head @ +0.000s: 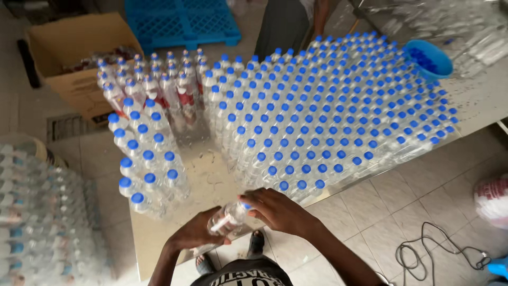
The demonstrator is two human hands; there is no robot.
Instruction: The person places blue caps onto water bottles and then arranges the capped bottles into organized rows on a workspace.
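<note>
While the left hand grips the body of a clear plastic bottle tilted over the table's near edge, the right hand is closed over its blue cap, seemingly twisting it tight. Next it likely needs standing upright beside the capped rows.

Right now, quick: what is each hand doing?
Left hand: closed around the body of a clear plastic bottle.
Right hand: closed over the same bottle's blue cap.
</note>
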